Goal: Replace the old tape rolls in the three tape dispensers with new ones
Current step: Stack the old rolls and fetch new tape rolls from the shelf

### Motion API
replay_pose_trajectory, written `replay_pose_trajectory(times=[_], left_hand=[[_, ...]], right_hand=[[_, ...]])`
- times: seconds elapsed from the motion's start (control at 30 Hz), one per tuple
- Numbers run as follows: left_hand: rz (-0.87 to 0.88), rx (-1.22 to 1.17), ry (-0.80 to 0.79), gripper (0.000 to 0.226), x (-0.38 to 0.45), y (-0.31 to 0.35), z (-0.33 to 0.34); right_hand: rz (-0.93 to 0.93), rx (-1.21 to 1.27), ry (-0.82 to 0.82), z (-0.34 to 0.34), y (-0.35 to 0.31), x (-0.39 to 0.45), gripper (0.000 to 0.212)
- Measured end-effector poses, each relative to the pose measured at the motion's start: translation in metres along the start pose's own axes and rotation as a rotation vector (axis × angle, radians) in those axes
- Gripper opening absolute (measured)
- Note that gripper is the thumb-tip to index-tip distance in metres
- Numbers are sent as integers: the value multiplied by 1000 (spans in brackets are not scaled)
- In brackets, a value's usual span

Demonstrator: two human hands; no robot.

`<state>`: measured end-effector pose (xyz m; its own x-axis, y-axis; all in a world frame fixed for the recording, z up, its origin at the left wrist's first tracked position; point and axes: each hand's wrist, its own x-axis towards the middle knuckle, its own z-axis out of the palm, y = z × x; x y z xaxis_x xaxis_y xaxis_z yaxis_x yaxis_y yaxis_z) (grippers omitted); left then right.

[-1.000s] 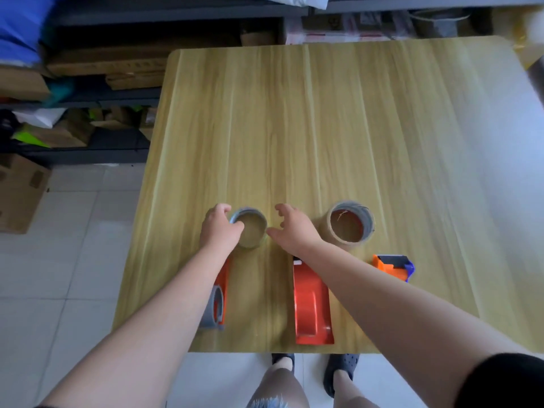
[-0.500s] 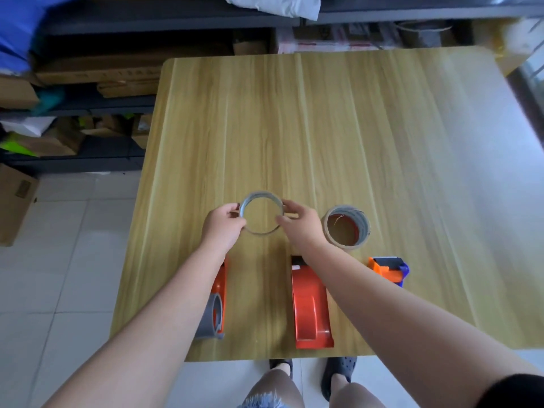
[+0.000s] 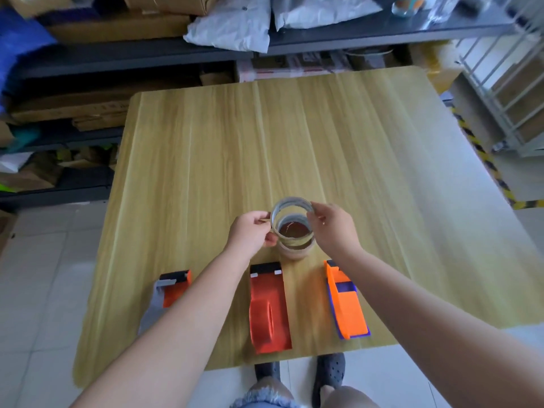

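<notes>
Nearest me stand three dispensers: grey (image 3: 164, 295) at 8 o'clock, red (image 3: 269, 310) at 6, orange (image 3: 347, 304) at 4. Beyond them, my left hand (image 3: 250, 234) and right hand (image 3: 332, 228) pinch a clear roll (image 3: 290, 206) over a brown roll (image 3: 294, 248) on the table (image 3: 235, 142).

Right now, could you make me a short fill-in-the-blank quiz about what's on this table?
1. Both hands, left and right, hold one ring of ____.
2. The held ring hovers above another roll standing on the ____.
3. Along the table's near edge lie ____ dispensers.
4. The middle dispenser is ____.

Missing words: tape; table; three; red
</notes>
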<state>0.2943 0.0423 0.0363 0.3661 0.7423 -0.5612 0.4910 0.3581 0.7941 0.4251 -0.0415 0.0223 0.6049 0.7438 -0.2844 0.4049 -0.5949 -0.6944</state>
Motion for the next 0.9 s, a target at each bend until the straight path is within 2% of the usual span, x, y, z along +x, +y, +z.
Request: replay_pose_trajectory(times=[0.13, 0.4, 0.53, 0.77, 0.9], left_hand=[[-53, 36, -5, 37, 0, -8, 13], [-40, 120, 45, 36, 2, -12, 16], [-107, 53, 25, 35, 0, -11, 18], [-112, 35, 40, 37, -2, -13, 21], [-230, -86, 18, 40, -6, -17, 24]], right_hand=[[46, -67, -76, 2, 13, 3, 34], [42, -4, -123, 0, 16, 4, 36], [45, -6, -145, -4, 15, 2, 37], [49, -46, -265, -13, 12, 0, 46], [239, 100, -334, -13, 17, 4, 64]])
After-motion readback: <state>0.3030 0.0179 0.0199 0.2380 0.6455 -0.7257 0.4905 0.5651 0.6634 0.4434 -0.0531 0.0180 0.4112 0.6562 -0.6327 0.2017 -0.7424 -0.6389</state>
